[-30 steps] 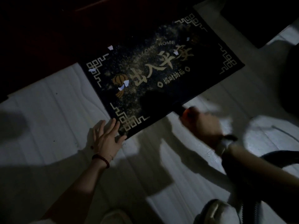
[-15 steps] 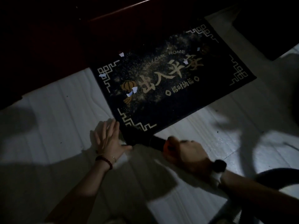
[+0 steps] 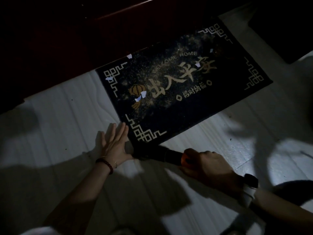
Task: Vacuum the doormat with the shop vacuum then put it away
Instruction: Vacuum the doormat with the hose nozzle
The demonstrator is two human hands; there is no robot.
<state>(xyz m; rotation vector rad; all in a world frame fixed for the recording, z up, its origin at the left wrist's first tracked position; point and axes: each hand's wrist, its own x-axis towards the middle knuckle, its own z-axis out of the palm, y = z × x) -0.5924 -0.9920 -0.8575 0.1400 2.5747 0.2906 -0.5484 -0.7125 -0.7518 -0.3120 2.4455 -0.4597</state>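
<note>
We vacuum the doormat (image 3: 194, 92): our left hand (image 3: 113, 144) lies flat at its corner, our right hand (image 3: 205, 164) grips the nozzle (image 3: 152, 152); next, sweep toward the paper scraps (image 3: 140, 97).

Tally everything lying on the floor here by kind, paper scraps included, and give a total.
Doormat: 1
White paper scraps on or at the edge of the doormat: 6
Vacuum nozzle, held by the right hand: 1
Total: 8
</note>
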